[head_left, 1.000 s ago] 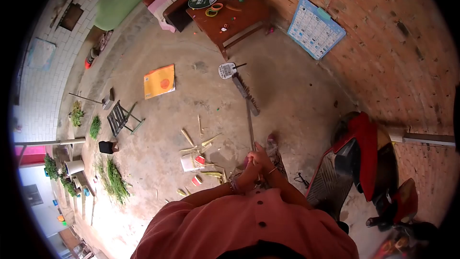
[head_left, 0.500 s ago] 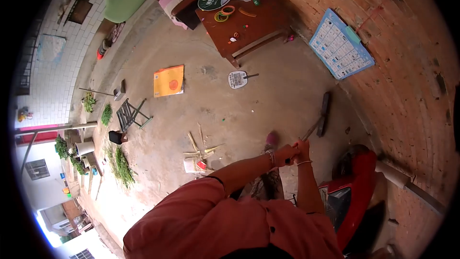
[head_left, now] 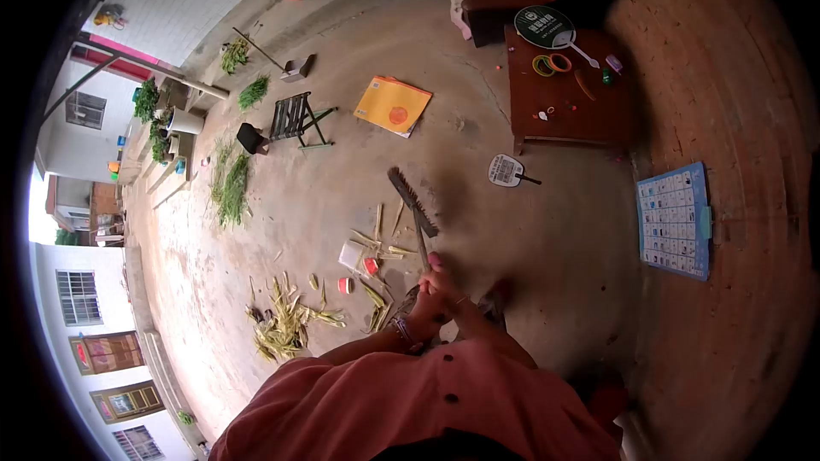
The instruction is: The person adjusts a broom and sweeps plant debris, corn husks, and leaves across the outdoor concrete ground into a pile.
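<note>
"Where's the broom gone now?"

"The long-handled broom with the dark bristled head [head_left: 412,201]? It's on the person's side of that flat orange booklet [head_left: 393,105]. Half a second ago its head was far off to the booklet's right, by the reddish brick wall [head_left: 726,111]."

"And the hands?"

"Pressed together around the handle. The left hand [head_left: 426,307] and the right hand [head_left: 444,288] are both closed on it, on the near side of the booklet, past the broom's head. I can't make out each finger."

"So what does that swing change?"

"The bristles now stand just beside the pale dry plant strips [head_left: 367,240], also on the booklet's near side, instead of over bare concrete. I'd say the broom is better placed for that litter. I can't tell whether the bristles touch the floor."

"Anything else by those strips?"

"A small red-and-white box [head_left: 345,285], lying nearer the person than the booklet. The view has turned too: a heap of straw-coloured husks [head_left: 286,324] shows now, left of the booklet and nearer us."

"And the white paddle-shaped fan [head_left: 506,171]?"

"Right of the booklet, well apart from the bristles; the broom's head was beside it a second ago."
</note>
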Action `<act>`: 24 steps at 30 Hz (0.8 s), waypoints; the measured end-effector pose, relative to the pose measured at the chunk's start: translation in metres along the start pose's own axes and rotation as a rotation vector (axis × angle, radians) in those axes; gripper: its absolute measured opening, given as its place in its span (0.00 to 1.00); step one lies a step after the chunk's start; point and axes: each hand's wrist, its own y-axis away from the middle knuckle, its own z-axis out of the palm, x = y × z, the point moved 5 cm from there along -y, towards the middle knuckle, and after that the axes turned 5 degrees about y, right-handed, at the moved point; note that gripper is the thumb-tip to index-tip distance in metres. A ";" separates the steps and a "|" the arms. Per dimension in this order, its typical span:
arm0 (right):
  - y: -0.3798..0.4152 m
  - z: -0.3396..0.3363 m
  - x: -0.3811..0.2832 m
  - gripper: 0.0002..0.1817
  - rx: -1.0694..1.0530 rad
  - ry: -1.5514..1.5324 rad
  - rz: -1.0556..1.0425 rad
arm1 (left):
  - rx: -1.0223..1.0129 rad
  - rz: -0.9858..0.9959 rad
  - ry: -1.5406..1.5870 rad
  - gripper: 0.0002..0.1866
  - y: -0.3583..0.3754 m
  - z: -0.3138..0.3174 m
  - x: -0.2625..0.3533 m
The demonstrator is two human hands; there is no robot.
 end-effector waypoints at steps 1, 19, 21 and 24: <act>-0.003 0.005 -0.002 0.04 -0.012 0.028 0.019 | -0.016 -0.042 -0.003 0.06 0.005 0.002 -0.013; -0.197 0.124 0.020 0.13 0.065 0.424 0.412 | 0.300 -0.400 0.726 0.11 0.042 -0.194 -0.204; -0.217 0.184 0.017 0.11 -0.004 0.486 0.412 | 0.454 -0.629 1.062 0.09 0.072 -0.209 -0.238; -0.255 0.239 0.020 0.08 -0.157 0.444 0.465 | 0.767 -0.870 1.450 0.09 0.079 -0.246 -0.244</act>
